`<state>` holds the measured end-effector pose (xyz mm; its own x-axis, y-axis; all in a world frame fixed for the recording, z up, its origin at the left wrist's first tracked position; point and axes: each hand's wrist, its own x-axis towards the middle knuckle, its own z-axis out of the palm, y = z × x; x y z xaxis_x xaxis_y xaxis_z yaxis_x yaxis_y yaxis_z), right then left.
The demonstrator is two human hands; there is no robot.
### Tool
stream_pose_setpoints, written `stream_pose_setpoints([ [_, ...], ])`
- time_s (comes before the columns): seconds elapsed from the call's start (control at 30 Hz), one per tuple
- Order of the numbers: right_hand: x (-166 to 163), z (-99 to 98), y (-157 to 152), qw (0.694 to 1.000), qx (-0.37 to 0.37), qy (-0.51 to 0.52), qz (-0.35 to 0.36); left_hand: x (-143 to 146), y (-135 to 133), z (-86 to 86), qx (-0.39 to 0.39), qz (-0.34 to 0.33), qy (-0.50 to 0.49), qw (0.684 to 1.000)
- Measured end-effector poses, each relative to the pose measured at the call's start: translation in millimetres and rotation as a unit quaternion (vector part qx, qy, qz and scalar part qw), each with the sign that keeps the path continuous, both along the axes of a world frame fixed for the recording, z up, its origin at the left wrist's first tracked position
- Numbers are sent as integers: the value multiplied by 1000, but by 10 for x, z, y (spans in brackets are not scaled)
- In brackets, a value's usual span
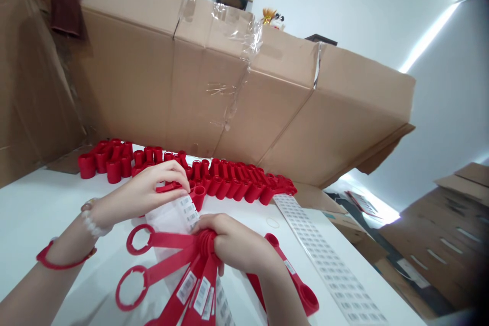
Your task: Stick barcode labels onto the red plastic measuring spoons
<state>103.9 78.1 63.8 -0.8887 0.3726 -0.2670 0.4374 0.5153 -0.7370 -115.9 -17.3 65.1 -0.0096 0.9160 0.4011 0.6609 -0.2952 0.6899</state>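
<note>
My left hand (147, 193) pinches a white strip of barcode labels (171, 219) at its upper end, just above a red plastic scoop (197, 197) lying on its side. My right hand (229, 242) grips a bunch of red plastic measuring scoops (179, 260) at their stacked cup ends. Their long handles fan toward me, and some carry barcode stickers. A loose red scoop (294, 275) lies to the right of my right wrist. A long sheet of small barcode labels (324, 260) lies further right.
A dense row of red plastic scoops (229, 181) lines the back of the white table (46, 204). A large taped cardboard box (198, 76) stands behind it. More cardboard (431, 234) and dark sheets lie low at the right, beyond the table edge.
</note>
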Motion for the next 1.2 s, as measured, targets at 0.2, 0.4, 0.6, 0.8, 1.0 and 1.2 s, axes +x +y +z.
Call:
stream_pose_setpoints([
  [0.2, 27, 50, 4, 999, -25, 1, -28, 12, 3, -64, -10, 8, -8, 1000],
  [0.4, 53, 103, -32, 999, -2, 36, -32, 160, 11, -46, 34, 59, -42, 997],
  [0.6, 55, 111, -42, 998, 0, 47, -32, 174, -61, 72, 98, 80, -108, 986],
  [0.8, 95, 130, 13, 997, 22, 53, -45, 199, -249, 157, 52, 10, -58, 997],
  [1.0, 178, 176, 41, 996, 53, 64, -33, 388, -364, 158, -44, -65, 11, 997],
  [1.2, 223, 192, 65, 994, 73, 72, -26, 511, -345, 44, -128, -7, 5, 992],
])
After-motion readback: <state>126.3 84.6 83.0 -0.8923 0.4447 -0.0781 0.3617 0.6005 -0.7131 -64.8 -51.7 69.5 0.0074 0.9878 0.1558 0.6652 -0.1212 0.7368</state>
